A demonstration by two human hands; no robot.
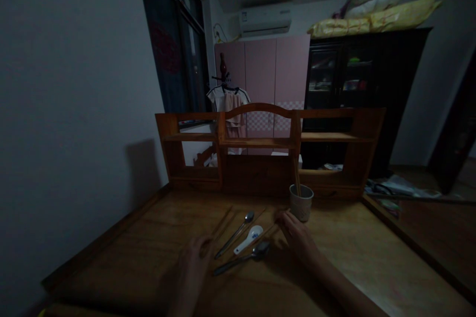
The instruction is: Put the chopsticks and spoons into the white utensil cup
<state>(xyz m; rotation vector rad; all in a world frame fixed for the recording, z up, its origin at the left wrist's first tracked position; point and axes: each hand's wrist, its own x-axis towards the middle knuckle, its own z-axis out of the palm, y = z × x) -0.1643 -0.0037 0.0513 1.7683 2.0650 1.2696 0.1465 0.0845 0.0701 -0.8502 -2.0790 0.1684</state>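
My left hand (194, 260) is closed at the lower left, its fingers round the near end of a thin wooden chopstick (223, 219) that slants up and away. My right hand (293, 232) pinches the end of another chopstick (266, 232), which slants down over the spoons. Between the hands lie a metal spoon (238, 232), a white ceramic spoon with a blue pattern (248, 240) and a second metal spoon (241, 260). Another thin stick lies beside the upper metal spoon. Just beyond my right hand stands a light cup (301, 207), with chopsticks (297, 178) upright in it.
Everything lies on a wooden desk (148, 252) with a wooden shelf unit (258, 142) along its back edge. A white wall (82, 109) borders the left side. Behind are clothes on a rack (232, 101), a pink wardrobe (260, 69) and a dark cabinet (390, 84).
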